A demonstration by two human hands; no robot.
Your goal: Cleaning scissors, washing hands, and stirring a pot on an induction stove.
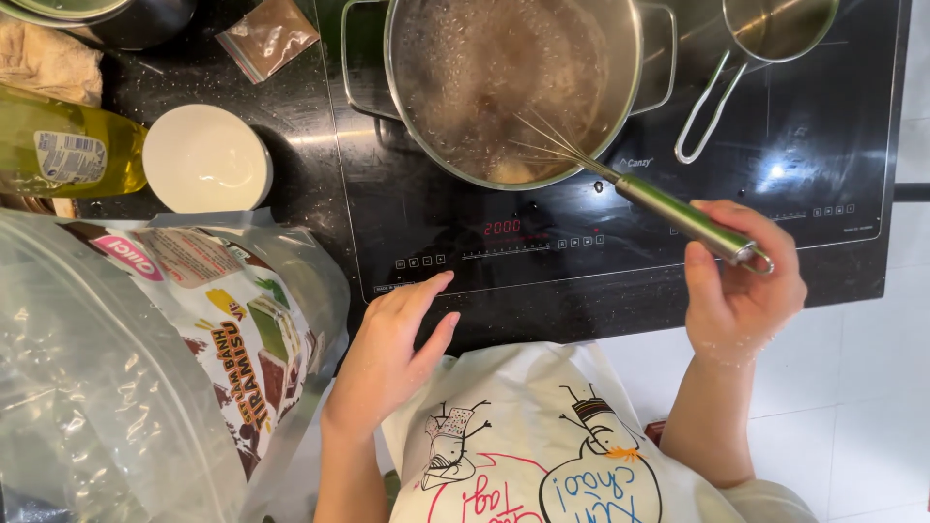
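Observation:
My right hand (741, 291) grips the steel handle of a wire whisk (668, 208), whose wires dip into a bubbling brown liquid in a large steel pot (635, 58) on a black induction hob (823, 184). My left hand (392, 349) is held flat with fingers apart, its fingertips at the hob's front edge near the touch controls (504, 254). It holds nothing.
A small steel saucepan (775, 29) stands on the hob at the back right. A white bowl (205, 158), a yellow bottle (68, 150) and a small brown sachet (268, 37) lie on the dark counter at the left. A large clear plastic bag (145, 368) of packaged goods fills the lower left.

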